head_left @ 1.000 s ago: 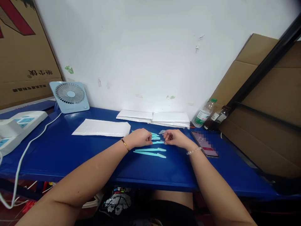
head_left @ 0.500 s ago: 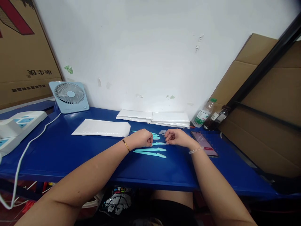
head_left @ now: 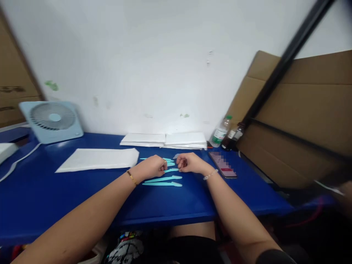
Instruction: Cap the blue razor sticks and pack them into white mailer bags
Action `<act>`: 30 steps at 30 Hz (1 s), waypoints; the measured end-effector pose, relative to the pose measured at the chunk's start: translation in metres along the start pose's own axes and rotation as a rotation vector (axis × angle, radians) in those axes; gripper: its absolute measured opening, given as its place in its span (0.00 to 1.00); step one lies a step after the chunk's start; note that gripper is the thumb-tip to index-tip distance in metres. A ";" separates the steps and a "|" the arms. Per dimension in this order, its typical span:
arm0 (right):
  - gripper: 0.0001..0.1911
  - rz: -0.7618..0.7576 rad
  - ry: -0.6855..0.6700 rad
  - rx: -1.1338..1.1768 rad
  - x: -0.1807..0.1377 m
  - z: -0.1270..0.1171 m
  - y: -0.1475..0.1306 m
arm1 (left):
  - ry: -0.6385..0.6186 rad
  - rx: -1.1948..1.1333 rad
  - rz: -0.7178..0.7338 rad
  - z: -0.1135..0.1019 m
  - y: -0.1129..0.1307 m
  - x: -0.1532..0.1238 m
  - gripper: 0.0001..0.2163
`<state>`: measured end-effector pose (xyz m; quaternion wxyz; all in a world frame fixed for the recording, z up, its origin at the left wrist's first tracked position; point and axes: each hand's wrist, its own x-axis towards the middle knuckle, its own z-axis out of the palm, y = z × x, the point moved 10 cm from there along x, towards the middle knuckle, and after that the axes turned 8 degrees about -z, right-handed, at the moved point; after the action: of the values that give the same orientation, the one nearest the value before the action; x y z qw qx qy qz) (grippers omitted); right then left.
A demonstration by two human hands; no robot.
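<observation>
My left hand (head_left: 155, 167) is closed round the handle of a turquoise eyebrow razor (head_left: 172, 170), whose blade end points right. At that end my right hand (head_left: 189, 163) is pinched, its fingertips meeting the razor's tip; whatever lies between them is too small to make out. Two more razors, a nearer one (head_left: 164, 184) and one just behind it (head_left: 162, 179), lie side by side on the blue table in front of my hands. Beyond my left hand lie several further razors (head_left: 170, 164), partly hidden by it. A small clear plastic piece (head_left: 175, 156) shows behind my right fingers.
A white padded envelope (head_left: 96, 159) lies on the left, and stacked white envelopes (head_left: 184, 138) lie along the wall. A blue fan (head_left: 52, 119) stands far left. To the right are a phone (head_left: 222, 165), a clear bottle (head_left: 220, 132) and a dark bottle (head_left: 233, 137).
The head view has swung to the right, so everything sits further left in the picture. Both hands keep nearly the same place and grip at the razor.
</observation>
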<state>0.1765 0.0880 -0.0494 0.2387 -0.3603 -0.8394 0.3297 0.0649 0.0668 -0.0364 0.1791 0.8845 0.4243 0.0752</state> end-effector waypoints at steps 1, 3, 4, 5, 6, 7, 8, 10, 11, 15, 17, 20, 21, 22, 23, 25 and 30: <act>0.13 -0.005 0.004 -0.001 0.000 0.000 -0.004 | 0.007 -0.005 -0.004 0.000 -0.001 0.001 0.07; 0.13 -0.002 0.003 -0.006 0.002 0.001 -0.011 | 0.012 0.014 0.001 0.002 -0.002 0.004 0.06; 0.12 0.001 0.008 -0.007 0.003 0.002 -0.012 | 0.016 0.024 0.011 0.003 -0.003 0.007 0.05; 0.12 -0.003 0.008 -0.006 0.005 0.002 -0.014 | 0.018 0.032 0.022 0.004 -0.004 0.009 0.05; 0.12 -0.010 0.000 0.003 0.005 0.003 -0.014 | 0.016 0.035 0.027 0.005 -0.005 0.010 0.05; 0.12 -0.017 -0.008 0.017 0.005 0.003 -0.014 | 0.012 0.032 0.033 0.006 -0.006 0.011 0.05; 0.12 -0.024 -0.008 0.031 0.004 0.001 -0.012 | 0.013 0.030 0.038 0.005 -0.007 0.011 0.05; 0.11 -0.034 0.040 0.027 0.001 -0.010 -0.005 | 0.042 0.030 0.042 -0.002 -0.011 0.009 0.06; 0.10 -0.041 0.116 -0.019 -0.002 -0.023 -0.001 | 0.070 0.035 0.036 -0.008 -0.014 0.007 0.08; 0.08 0.006 0.369 -0.368 -0.014 -0.069 0.022 | 0.158 0.105 -0.038 -0.025 -0.035 0.002 0.11; 0.10 0.027 0.301 -0.449 -0.011 -0.065 0.032 | 0.155 0.147 -0.055 -0.023 -0.042 0.002 0.11; 0.10 0.018 0.175 -0.497 -0.004 -0.047 0.036 | 0.166 0.208 -0.055 -0.017 -0.046 0.005 0.09; 0.09 0.016 0.153 -0.516 -0.003 -0.043 0.036 | 0.177 0.228 -0.052 -0.016 -0.046 0.005 0.08; 0.07 0.019 0.140 -0.540 -0.002 -0.040 0.035 | 0.187 0.247 -0.049 -0.016 -0.045 0.006 0.08; 0.05 0.021 0.133 -0.568 -0.001 -0.038 0.034 | 0.196 0.262 -0.045 -0.016 -0.044 0.006 0.08; 0.04 0.021 0.115 -0.626 0.001 -0.034 0.030 | 0.207 0.283 -0.043 -0.017 -0.041 0.005 0.08; 0.02 0.010 0.090 -0.733 0.004 -0.025 0.018 | 0.237 0.339 -0.059 -0.022 -0.035 0.002 0.09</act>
<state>0.1979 0.1105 -0.0453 0.1291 -0.4402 -0.8885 -0.0077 0.0339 0.0941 -0.0295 -0.0215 0.8741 0.4747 0.1010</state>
